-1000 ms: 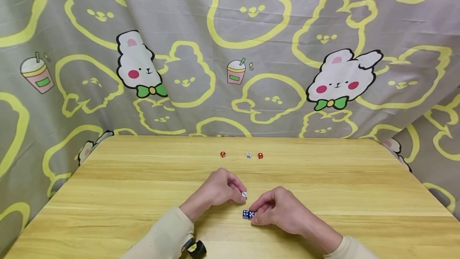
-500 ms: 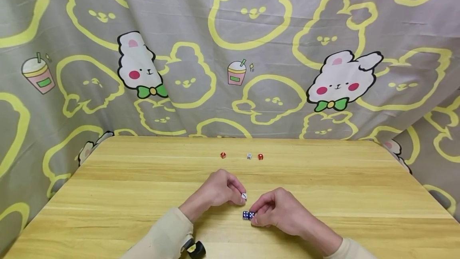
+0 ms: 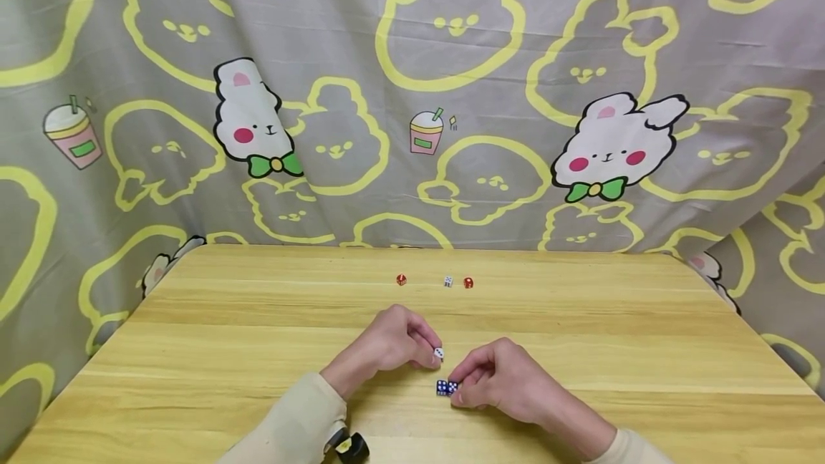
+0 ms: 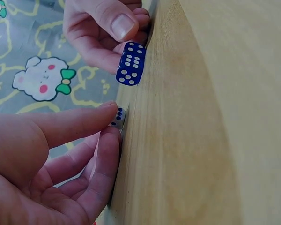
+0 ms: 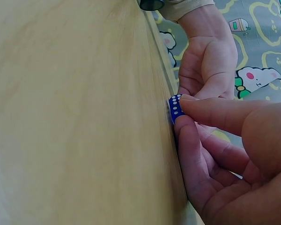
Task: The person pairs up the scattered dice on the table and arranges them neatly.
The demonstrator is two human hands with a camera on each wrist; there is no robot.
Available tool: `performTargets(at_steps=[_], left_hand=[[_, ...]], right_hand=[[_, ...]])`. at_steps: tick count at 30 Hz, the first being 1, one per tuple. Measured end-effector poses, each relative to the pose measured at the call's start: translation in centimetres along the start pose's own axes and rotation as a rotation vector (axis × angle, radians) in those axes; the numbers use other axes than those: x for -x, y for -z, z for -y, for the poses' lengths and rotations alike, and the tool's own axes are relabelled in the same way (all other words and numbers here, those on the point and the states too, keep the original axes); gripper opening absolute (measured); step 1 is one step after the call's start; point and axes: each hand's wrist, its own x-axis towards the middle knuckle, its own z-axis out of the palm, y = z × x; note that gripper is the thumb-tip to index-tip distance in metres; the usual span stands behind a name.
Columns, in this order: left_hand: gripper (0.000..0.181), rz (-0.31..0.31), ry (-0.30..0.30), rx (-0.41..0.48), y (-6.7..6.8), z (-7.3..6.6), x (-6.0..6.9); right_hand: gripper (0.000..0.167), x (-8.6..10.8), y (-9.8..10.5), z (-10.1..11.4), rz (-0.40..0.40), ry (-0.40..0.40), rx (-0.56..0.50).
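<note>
1. Head view: My left grip (image 3: pixel 396 339) pinches a small white die (image 3: pixel 439 353), dark pips showing, between thumb and fingertips over the wooden counter (image 3: pixel 258 349). Toward 4 o'clock from that die, my right grip (image 3: pixel 505 382) pinches the right blue die (image 3: pixel 453 387); the left blue die (image 3: pixel 441 387) touches it at 9 o'clock. This blue pair sits between 5 and 6 o'clock from the white die, near but apart. Farther off lie the left red die (image 3: pixel 402 280) at 11 o'clock, the far white die (image 3: pixel 447 281) at 12 and the right red die (image 3: pixel 468 283) at 1.

2. Left wrist view: My thumb and finger cover most of the white die, leaving blue pips visible. The glossy, deep blue pair, rounded at the corners and dotted with white pips, is between 12 and 1 o'clock from it.

3. Right wrist view: My right thumb and fingertip close on the blue, toward 10 o'clock from my palm; white pips run in rows.
</note>
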Motion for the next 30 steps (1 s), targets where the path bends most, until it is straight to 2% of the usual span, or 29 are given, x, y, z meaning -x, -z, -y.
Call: performTargets(at_steps=[30], left_hand=[[0.016,0.005,-0.006,-0.012,0.08,0.19,-0.22]], right_hand=[[0.021,-0.08,0.02,-0.16,0.018,0.004,-0.016]])
